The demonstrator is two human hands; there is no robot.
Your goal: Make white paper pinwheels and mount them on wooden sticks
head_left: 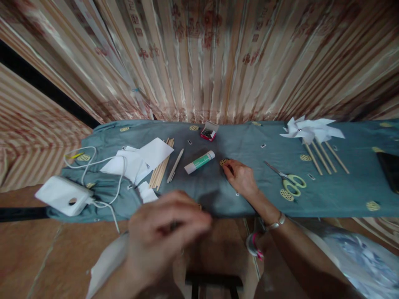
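Observation:
My left hand (170,234) is raised close to the camera, above the table's front edge, and looks blurred. Its fingers are bent together with the thumb, and whatever may be between them cannot be made out. On the cloth, my right hand (241,176) rests with its fingers pinched at the surface; anything in its fingertips is hidden. To its left lies a glue stick (199,162) with a green and white label. Farther back stands a small open red box (208,131) with dark little pieces inside. Right of this hand are scissors (289,180) with light green handles.
White paper sheets (137,162), a bundle of wooden sticks (162,164) and a pale pen (175,165) lie left. A white power bank (64,195) with a looped cable sits at the left end. Paper pinwheels (311,129) and a dark phone-like object (388,168) lie right.

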